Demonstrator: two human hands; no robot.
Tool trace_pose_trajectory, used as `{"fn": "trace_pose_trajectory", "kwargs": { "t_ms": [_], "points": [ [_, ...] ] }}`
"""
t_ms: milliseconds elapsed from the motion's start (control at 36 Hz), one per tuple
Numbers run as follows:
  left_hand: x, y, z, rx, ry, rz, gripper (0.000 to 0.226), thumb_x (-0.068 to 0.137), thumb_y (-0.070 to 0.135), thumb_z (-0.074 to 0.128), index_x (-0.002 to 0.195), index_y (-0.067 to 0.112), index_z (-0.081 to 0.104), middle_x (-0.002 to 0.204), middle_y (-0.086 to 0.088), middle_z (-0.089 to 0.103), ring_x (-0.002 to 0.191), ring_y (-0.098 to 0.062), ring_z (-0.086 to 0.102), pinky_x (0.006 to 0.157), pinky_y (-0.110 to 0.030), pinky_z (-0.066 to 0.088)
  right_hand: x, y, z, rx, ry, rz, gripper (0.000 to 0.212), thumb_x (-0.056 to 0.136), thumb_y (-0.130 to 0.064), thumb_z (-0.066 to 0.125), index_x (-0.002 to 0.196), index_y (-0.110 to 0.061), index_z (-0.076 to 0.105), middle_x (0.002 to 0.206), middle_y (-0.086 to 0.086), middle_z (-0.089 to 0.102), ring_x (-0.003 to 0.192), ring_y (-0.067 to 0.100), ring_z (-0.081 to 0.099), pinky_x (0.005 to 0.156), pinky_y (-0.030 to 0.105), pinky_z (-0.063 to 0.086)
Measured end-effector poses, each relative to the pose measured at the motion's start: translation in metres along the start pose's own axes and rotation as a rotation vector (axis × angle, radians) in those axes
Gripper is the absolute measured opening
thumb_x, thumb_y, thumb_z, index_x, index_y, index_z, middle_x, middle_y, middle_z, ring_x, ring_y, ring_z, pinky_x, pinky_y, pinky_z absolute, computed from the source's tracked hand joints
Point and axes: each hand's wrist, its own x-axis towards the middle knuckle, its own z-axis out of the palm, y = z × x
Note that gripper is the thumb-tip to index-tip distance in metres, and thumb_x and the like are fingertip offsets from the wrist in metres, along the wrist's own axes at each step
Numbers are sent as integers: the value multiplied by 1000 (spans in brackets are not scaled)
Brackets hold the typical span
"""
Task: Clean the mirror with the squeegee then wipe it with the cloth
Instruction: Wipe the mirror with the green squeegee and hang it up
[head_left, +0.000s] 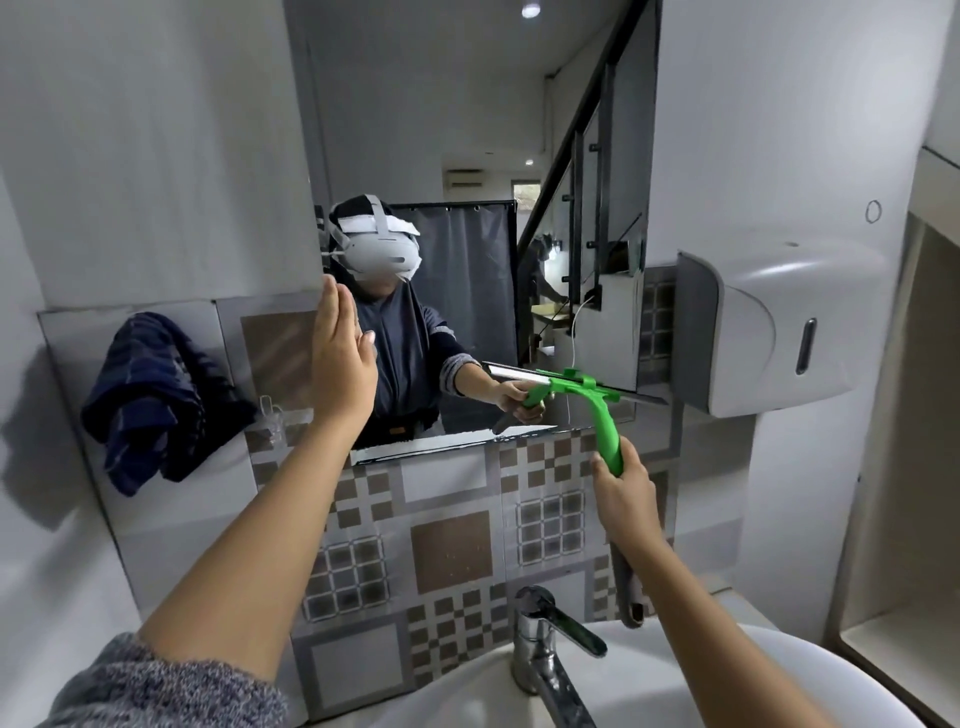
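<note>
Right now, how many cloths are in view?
1: a dark blue cloth hangs left of the mirror, level with its lower edge. Others could lie outside the frame.

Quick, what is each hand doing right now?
Left hand: open, fingers straight, raised at the left edge of the mirror.
Right hand: closed around the handle of the green squeegee.

The squeegee (605, 415) is showing glossy green plastic, and the mirror (441, 130) is gleaming as smooth glass. The cloth (156, 400) is looking soft and matt (a dark woven fabric). The faucet (540, 639) is shining as polished metal; the wall tiles (452, 551) are looking glazed, the sleeve (156, 691) a fuzzy knit.
</note>
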Motion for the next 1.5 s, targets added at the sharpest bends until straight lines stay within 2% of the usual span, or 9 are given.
{"fn": "trace_pose_trajectory", "kwargs": {
  "t_ms": [56,139,333,472,667,778,1056,1083,1500],
  "points": [
    [-1,3,-3,-10,-9,5,72,92,6,45,147,31,5,153,22,-6,123,-35,46,89,-48,51,-3,-2,5,24,14,17,18,97,-19,43,111,-11,50,68,4,48,55,13,40,48,25,35],
    [-1,8,-7,5,-10,5,67,91,1,49,147,12,14,154,9,3,132,-30,37,95,-45,48,-8,-6,15,67,32,46,16,97,-19,43,106,-8,50,66,2,45,54,13,39,49,26,34],
    [-2,11,-19,66,-96,46,64,89,2,55,144,0,20,154,-11,13,140,-27,22,107,-41,36,-18,-11,40,140,82,113,25,97,-21,41,116,-5,48,68,2,45,54,12,39,48,24,34],
    [-1,4,-29,151,-152,94,67,91,11,55,145,3,15,155,-10,10,142,-22,12,114,-34,22,-30,-14,62,166,118,135,25,98,-21,41,116,-7,47,70,2,46,55,12,41,48,25,34],
    [-1,-2,-33,152,-209,126,66,92,10,55,145,5,16,155,-9,12,142,-21,11,113,-40,28,-49,-14,94,186,109,108,17,98,-21,40,110,-10,45,68,2,45,52,11,39,47,24,35],
    [3,2,-33,150,-204,183,62,92,10,54,144,3,21,154,-9,17,141,-19,14,114,-26,14,-56,-17,99,209,125,66,16,98,-20,41,111,-12,45,68,3,45,52,11,38,46,21,35],
    [6,21,-31,100,-236,268,60,92,8,55,143,4,24,153,-7,19,140,-17,17,113,-24,13,-73,-10,110,194,122,21,32,99,-21,40,129,-12,39,60,1,41,44,7,33,38,16,31],
    [-2,-6,-44,138,-232,227,60,92,8,55,143,3,24,153,-7,19,140,-16,16,113,-24,13,-83,-11,136,183,77,20,33,98,-21,40,130,-11,38,59,0,41,43,7,33,37,16,31],
    [0,-17,-50,158,-217,244,58,92,8,54,142,2,26,152,-9,22,140,-19,20,113,-27,19,-104,-5,162,154,-26,-48,27,97,-14,42,122,-21,40,56,-2,38,37,4,32,38,20,32]
  ]
}}
